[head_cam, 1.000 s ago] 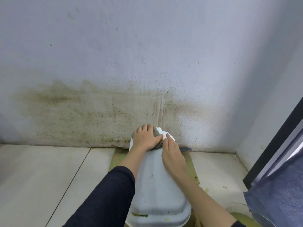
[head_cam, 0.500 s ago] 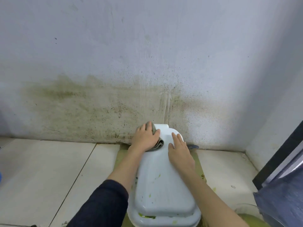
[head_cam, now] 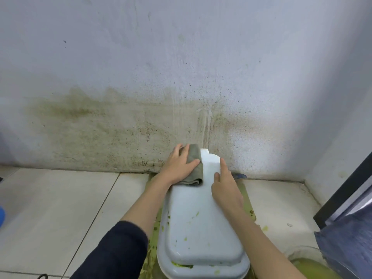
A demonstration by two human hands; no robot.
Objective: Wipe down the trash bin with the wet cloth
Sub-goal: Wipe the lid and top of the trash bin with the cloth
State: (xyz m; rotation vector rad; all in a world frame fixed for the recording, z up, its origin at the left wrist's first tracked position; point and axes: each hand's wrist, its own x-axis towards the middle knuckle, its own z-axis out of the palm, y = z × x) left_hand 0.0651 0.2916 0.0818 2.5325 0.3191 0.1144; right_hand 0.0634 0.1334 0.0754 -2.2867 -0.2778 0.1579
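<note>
Low centre of frame, green smears dot the white trash bin lid; further up, the right hand lies flat steadying it, the left hand presses the grey cloth down; uneven pressure could tip the bin

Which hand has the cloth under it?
The left hand presses the grey cloth on the bin lid. The right hand rests bare on the lid.

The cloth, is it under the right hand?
No, the cloth lies under the left hand; the right hand rests bare on the bin.
</note>
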